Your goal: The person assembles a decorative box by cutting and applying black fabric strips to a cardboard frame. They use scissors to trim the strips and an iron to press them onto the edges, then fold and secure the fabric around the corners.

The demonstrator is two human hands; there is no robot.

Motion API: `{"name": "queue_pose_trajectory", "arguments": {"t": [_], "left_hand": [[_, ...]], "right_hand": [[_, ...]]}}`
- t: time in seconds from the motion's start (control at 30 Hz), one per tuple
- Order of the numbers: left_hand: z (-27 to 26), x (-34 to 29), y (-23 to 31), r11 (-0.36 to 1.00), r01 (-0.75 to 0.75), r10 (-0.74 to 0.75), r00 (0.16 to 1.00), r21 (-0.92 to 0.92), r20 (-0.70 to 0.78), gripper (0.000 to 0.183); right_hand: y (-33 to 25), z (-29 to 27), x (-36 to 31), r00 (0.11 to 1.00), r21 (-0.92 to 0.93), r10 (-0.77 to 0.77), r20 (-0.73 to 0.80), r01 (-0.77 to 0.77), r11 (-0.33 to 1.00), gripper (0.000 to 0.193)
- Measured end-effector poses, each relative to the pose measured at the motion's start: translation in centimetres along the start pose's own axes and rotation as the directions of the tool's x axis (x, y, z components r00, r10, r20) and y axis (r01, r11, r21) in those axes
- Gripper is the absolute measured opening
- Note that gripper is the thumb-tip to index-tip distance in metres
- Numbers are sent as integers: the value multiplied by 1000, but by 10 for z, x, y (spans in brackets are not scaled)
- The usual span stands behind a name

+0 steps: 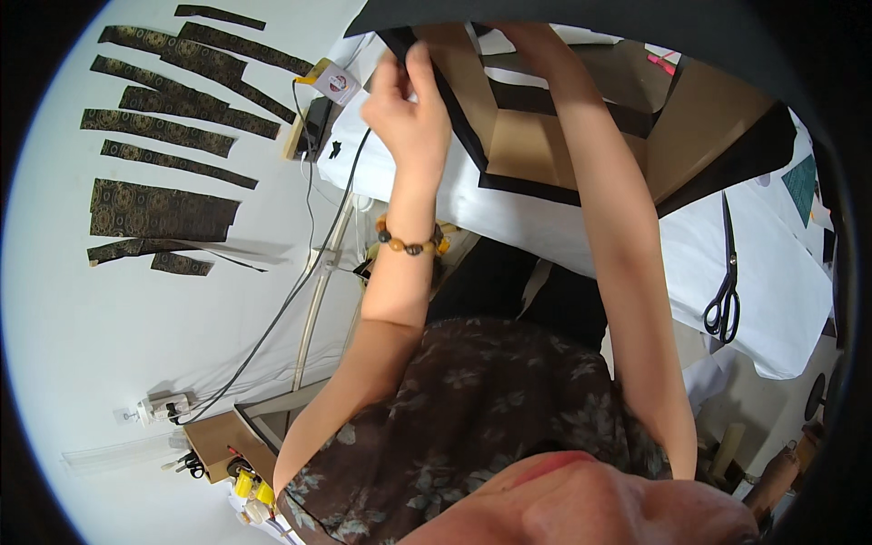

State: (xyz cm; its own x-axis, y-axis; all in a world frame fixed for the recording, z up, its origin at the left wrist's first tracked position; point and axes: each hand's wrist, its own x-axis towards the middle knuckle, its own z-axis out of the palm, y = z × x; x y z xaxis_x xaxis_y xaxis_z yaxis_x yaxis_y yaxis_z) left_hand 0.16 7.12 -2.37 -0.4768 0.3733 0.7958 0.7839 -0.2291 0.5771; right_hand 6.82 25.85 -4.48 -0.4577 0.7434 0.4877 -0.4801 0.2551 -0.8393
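A large open box (527,150) with tan inner walls and black fabric along its outer edges fills the top of the view, tilted over a white-covered table. My left hand (407,104) is closed at the box's left side, thumb and fingers pinching its black fabric edge. Through the opening reaches my right arm, the right hand (527,38) up at the far side beneath a black panel that hides its fingers. Whether that hand grips anything does not show. A small pink item (661,64) shows at the far right inside the box.
Black-handled scissors (732,259) lie on the white cloth (772,309) at right. Patterned dark fabric strips (163,209) hang on the left wall. A black cable (300,286) runs down past a power strip (313,123). Lower left stands a brown box (213,445) near yellow spools (254,488).
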Motion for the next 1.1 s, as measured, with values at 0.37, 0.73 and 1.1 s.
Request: {"name": "queue_pose_trajectory", "arguments": {"t": [0.37,0.73,1.1], "left_hand": [[15,-9,-8,996,16,-22,998,-85,-67,29],[5,-18,-4,998,62,-60,995,-27,82,10],[1,-32,-27,968,118,-80,982,-224,171,10]], "right_hand": [[12,22,-35,931,-115,-364,-11,360,926,15],[10,20,-41,961,-146,-277,-13,272,951,16],[30,27,-35,983,67,-166,-80,172,983,31]]}}
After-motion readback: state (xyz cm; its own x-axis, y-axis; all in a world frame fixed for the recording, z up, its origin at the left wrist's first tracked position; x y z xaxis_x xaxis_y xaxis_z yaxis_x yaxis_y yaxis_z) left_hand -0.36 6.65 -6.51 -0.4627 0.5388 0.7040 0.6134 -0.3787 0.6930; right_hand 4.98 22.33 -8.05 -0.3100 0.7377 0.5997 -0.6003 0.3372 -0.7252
